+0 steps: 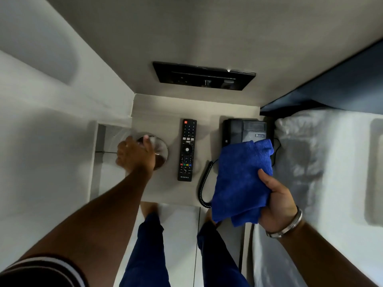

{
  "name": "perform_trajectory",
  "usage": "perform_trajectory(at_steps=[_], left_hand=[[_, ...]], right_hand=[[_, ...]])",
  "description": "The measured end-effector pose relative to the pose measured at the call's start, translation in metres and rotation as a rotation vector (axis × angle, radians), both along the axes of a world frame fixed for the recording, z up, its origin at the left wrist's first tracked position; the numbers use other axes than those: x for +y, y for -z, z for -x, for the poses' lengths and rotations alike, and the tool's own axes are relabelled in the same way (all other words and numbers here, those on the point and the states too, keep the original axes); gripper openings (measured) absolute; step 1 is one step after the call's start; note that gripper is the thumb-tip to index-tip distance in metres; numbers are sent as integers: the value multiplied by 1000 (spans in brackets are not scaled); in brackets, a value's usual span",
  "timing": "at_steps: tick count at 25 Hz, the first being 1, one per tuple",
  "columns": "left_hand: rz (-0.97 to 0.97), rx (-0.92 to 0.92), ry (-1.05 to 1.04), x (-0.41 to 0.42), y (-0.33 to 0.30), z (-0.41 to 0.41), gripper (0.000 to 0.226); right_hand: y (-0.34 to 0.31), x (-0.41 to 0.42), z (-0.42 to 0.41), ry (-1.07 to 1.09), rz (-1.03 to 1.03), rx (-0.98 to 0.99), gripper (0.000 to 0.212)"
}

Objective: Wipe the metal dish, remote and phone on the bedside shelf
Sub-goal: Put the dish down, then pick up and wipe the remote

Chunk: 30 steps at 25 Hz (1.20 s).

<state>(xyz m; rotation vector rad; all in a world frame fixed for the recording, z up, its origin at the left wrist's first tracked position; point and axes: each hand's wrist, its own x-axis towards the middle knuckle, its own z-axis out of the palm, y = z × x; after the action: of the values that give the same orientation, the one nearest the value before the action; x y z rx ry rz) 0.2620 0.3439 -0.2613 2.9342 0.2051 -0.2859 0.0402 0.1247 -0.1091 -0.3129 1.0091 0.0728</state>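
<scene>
Our right hand point(277, 201) grips a blue cloth point(241, 181) over the phone point(240, 130) at the shelf's point(161, 112) right end. Our left hand point(134, 154) closes on the dish point(161, 148) at the left end — fingers on its rim. The remote point(187, 150) lies between dish and phone — untouched.

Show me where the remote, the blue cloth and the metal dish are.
remote point(187, 150): head view, on its round centre button.
blue cloth point(241, 181): head view, middle of the fold.
metal dish point(160, 148): head view, bare right part of the rim.
</scene>
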Motion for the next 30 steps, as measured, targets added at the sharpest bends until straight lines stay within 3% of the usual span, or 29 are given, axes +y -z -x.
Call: perform_trajectory(at_steps=[2,4,6,8,10,12,14,16,19,21,23,26,28,30], left_hand=[[34,-77,340,-45,-9,-6,44],[-47,86,528,-97,-10,-11,53],[-190,339,518,-135,-6,-11,61],[-177,507,424,-149,-3,-7,56],[120,561,257,-153,-4,-3,45],[680,624,3,-156,-21,3,25],[1058,742,-238,-149,-67,5,9],[1192,909,-362,-128,-121,-3,20],[1382,1108,-343,-80,-227,-32,49],[1508,1153,-330,-48,-300,-41,55],[1623,1106,-331,-21,-372,-44,54],[1665,928,-317,16,-473,-39,54],[1735,826,-277,37,-531,-27,49],[1883,785,-157,54,-565,-22,26]], right_hand=[[0,-1,6,-7,-9,5,39],[2,-1,13,-12,-11,11,40],[3,0,22,-1,-2,11,41],[-2,1,31,7,-2,5,42],[-15,1,41,-4,11,8,45],[-38,2,47,-5,54,23,48],[-71,4,44,9,151,31,47],[-104,6,35,19,259,15,44],[-172,14,2,-29,389,-72,43],[-219,24,-24,-45,489,-171,33],[-266,37,-57,-98,677,-297,23],[-335,69,-107,-327,1154,-530,17],[-380,94,-141,-535,1481,-796,24],[-416,119,-173,-824,1793,-1017,42]])
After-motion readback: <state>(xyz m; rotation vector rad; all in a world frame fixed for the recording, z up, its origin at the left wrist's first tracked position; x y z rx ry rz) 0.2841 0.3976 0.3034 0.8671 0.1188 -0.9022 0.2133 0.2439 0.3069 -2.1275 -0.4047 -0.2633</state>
